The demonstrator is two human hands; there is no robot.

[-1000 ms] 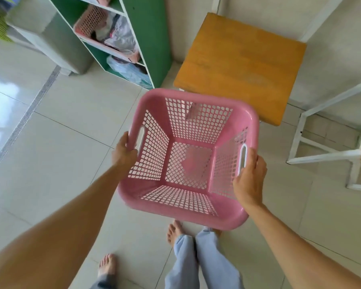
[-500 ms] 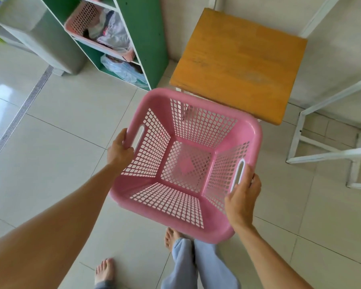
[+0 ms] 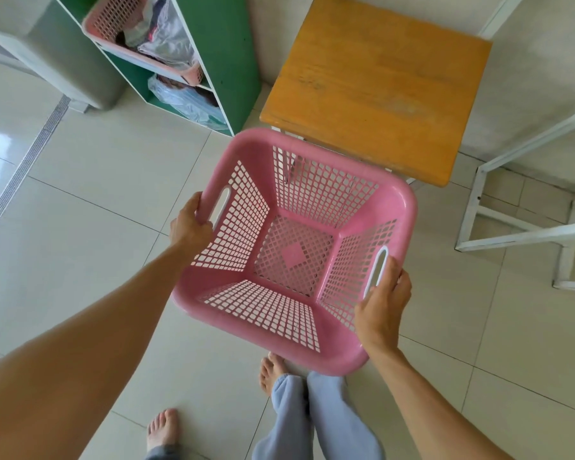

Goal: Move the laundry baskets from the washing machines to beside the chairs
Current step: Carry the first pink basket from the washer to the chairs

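Note:
An empty pink laundry basket (image 3: 292, 336) with perforated walls hangs above the tiled floor, turned at an angle. My left hand (image 3: 190, 224) grips its left rim by the handle slot. My right hand (image 3: 382, 303) grips the right rim at the other slot. Just beyond the basket's far corner stands a chair with an orange wooden seat (image 3: 375, 81) on a white frame. The basket's far edge overlaps the seat's front edge in view.
A green shelf unit (image 3: 219, 61) at the upper left holds another pink basket (image 3: 113, 18) with clothes and bags. A grey bin (image 3: 63, 61) stands left of it. A second white chair frame (image 3: 518, 234) is at the right. My bare feet are below the basket.
The basket has turned clockwise and dropped a little, its right side swinging toward me. The chair seat and shelf have shifted slightly in view as my head moved.

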